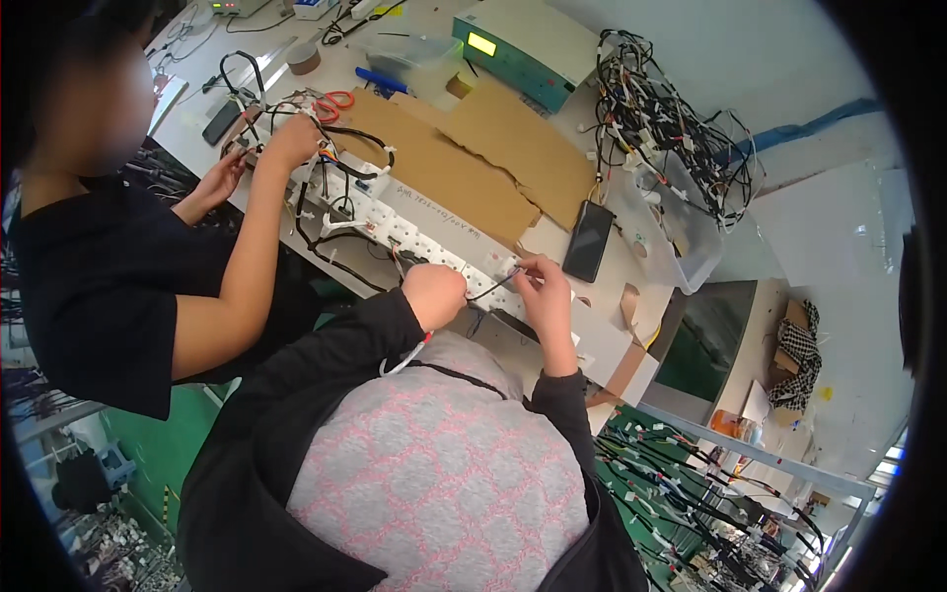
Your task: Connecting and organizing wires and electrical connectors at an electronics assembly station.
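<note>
Thin dark cable (491,289), extended obliquely, seen against a long, diagonal row of white socketed blocks (422,245).

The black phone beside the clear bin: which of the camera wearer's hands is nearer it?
The right hand: it is just left of the phone and slightly nearer the wearer. The left hand is farther left, beyond the right one.

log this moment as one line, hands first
left hand: holds dark cable | right hand: pinches same cable | nearby: white block row, black phone
</note>
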`<state>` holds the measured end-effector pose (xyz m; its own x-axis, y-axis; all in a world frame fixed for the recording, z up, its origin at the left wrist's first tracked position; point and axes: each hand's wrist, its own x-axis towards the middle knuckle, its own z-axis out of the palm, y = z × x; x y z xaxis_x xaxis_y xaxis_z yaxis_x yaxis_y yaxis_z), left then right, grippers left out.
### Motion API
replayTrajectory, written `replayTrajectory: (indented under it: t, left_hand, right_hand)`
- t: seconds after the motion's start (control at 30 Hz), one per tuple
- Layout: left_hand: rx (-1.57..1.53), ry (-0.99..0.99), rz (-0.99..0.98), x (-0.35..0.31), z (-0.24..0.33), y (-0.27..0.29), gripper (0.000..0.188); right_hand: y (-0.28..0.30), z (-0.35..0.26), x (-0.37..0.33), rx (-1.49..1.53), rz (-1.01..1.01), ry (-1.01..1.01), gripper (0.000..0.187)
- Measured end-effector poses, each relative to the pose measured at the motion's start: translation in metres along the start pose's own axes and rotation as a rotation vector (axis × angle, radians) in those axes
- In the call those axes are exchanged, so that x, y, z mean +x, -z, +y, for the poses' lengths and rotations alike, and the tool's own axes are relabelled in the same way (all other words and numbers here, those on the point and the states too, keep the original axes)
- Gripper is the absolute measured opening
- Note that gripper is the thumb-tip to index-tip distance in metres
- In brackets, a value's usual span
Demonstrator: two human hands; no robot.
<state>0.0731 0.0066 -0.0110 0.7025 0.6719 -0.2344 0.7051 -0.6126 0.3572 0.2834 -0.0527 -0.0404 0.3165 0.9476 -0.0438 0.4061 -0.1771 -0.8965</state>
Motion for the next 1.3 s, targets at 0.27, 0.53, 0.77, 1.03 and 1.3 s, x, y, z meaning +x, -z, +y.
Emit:
replayTrajectory:
  t: [0.27, 0.53, 0.77, 1.03, 1.3]
  left_hand:
    - [-0.156, -0.046, 0.134, -0.004, -0.003, -0.011, 0.023]
    - [-0.171, 0.077, 0.305, -0.004, 0.01, -0.017, 0.023]
    - [-0.089, 0.036, 0.277, 0.006, 0.015, -0.02, 0.02]
    - [-0.267, 0.127, 0.159, -0.017, 0.004, -0.017, 0.019]
    - [-0.316, 0.082, 0.303, -0.019, 0.004, -0.031, 0.013]
  right_hand:
    - [0.002, -0.002, 0.005, -0.042, -0.007, -0.022, 0.016]
    - [0.001, 0.0, 0.004, -0.06, 0.0, -0.015, 0.015]
    - [0.0, 0.005, -0.001, -0.088, 0.004, 0.022, 0.016]
    - [0.0, 0.007, 0.002, -0.122, 0.031, 0.047, 0.021]
    - [0.002, -0.002, 0.006, -0.112, 0.008, -0.043, 0.018]
